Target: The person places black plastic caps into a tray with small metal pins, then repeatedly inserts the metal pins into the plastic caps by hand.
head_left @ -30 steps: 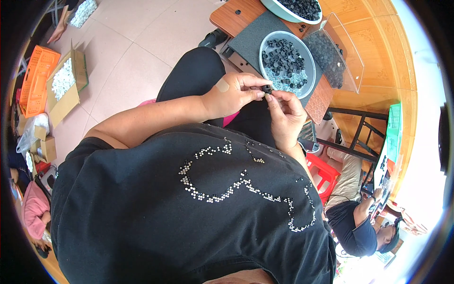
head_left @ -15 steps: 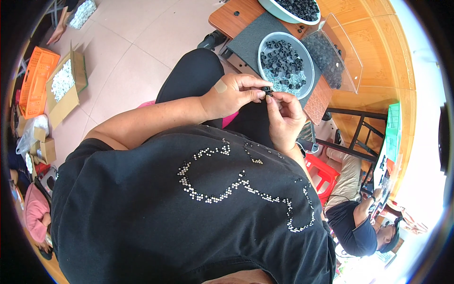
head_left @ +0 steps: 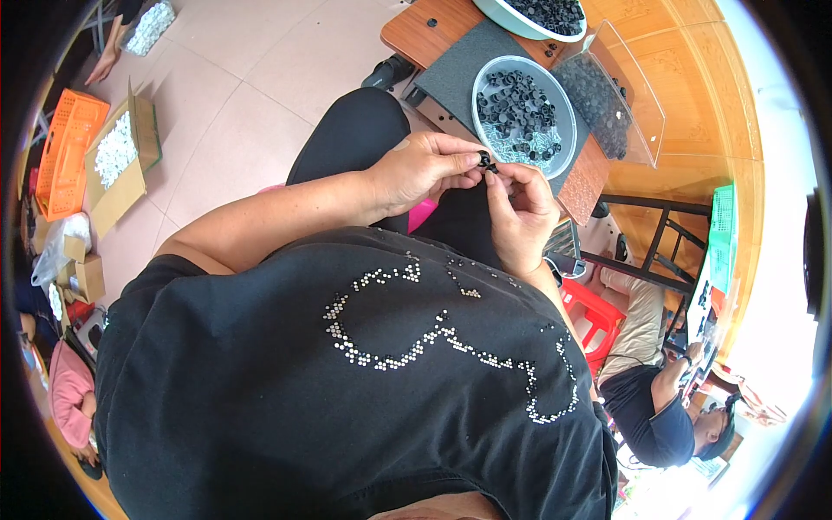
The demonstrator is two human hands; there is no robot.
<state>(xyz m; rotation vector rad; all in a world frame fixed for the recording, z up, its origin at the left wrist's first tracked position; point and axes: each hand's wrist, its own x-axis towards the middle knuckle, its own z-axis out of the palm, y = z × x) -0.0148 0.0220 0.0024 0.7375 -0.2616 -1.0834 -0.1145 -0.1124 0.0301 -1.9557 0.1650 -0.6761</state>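
Black piece (head_left: pixel 484 159) is pinched by the left hand (head_left: pixel 418 173) and the right hand (head_left: pixel 525 208), near a basin (head_left: pixel 566 108) on the surface (head_left: pixel 412 36)

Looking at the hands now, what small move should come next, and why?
I'd lean toward the right hand firming its pinch slightly while the left hand steadies the small black part: both hands meet at it, and it is held up, not resting on the table. Whether it is one piece or two is hard to tell.
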